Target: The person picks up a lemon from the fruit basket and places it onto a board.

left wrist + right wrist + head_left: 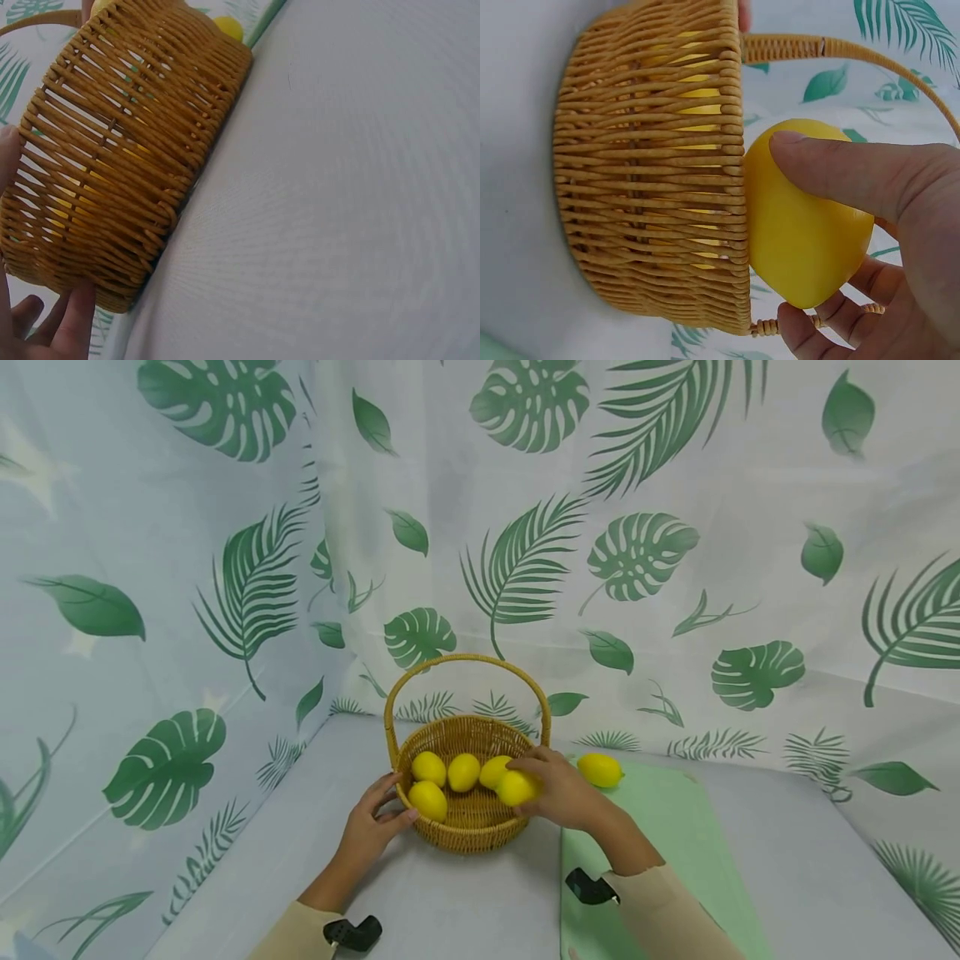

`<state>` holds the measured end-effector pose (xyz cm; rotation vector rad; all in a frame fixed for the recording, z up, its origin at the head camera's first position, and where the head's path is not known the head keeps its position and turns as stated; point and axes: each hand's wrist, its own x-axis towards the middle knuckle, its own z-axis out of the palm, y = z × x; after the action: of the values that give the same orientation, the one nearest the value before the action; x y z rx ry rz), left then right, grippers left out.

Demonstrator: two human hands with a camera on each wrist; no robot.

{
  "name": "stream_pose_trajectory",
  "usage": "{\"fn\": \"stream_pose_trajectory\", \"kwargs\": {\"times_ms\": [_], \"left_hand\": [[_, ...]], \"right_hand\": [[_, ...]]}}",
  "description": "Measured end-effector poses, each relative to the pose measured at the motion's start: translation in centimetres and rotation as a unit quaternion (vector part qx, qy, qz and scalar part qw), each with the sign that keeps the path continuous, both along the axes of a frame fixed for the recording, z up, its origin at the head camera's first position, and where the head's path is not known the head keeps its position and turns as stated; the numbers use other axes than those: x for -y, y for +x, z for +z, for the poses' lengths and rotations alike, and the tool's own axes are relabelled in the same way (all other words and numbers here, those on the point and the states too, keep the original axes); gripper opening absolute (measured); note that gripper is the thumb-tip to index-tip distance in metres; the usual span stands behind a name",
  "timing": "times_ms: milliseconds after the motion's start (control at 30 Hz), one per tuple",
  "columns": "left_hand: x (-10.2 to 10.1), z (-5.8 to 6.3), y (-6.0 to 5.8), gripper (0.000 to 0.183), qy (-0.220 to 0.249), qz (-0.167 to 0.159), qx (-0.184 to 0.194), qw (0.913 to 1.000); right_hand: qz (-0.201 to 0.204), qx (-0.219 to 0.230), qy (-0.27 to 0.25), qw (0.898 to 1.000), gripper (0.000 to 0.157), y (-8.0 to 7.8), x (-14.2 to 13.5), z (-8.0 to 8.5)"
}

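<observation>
Gripped a yellow lemon (517, 788) in the right fingers (807, 336), at the three o'clock rim of the basket (471, 839); held the basket at eight o'clock with the left fingers (76, 319); judged the lemon light, firm, slightly slick, best taken round its fat middle.

Yellow lemons (463, 772) and a woven tan basket (472, 839), lower centre of the head view.
The basket is stood upright, its arched handle (468, 657) raised, its left side held by the left hand (378, 814). Four lemons are seen inside; another, smooth and glossy, is gripped by the right hand (558, 789) at the rim's right; one more is laid farther right, on a green mat (682, 810).
</observation>
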<state>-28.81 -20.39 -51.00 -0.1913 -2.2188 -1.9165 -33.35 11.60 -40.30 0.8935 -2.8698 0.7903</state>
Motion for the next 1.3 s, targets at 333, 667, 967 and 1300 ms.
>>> {"fn": "stream_pose_trajectory", "kwargs": {"times_ms": [333, 667, 967, 1300], "left_hand": [[0.1, -0.3, -0.1, 0.072, 0.013, -0.010, 0.002, 0.9999], [-0.3, 2.4, 1.3, 0.074, 0.011, -0.025, 0.024, 0.9993], [-0.5, 2.5, 1.4, 0.072, 0.019, -0.021, 0.026, 0.9993], [-0.2, -0.1, -0.1, 0.071, 0.010, 0.000, 0.006, 0.9999]], "right_hand": [[0.012, -0.003, -0.008, 1.000, 0.060, 0.5, -0.8, 0.1], [0.013, -0.009, -0.009, 1.000, 0.060, 0.7, -2.1, 0.6], [0.016, -0.036, 0.016, 0.999, 0.058, 0.5, -3.4, 0.7], [0.003, -0.036, 0.003, 0.999, 0.057, 0.2, -4.8, 0.3]]}}
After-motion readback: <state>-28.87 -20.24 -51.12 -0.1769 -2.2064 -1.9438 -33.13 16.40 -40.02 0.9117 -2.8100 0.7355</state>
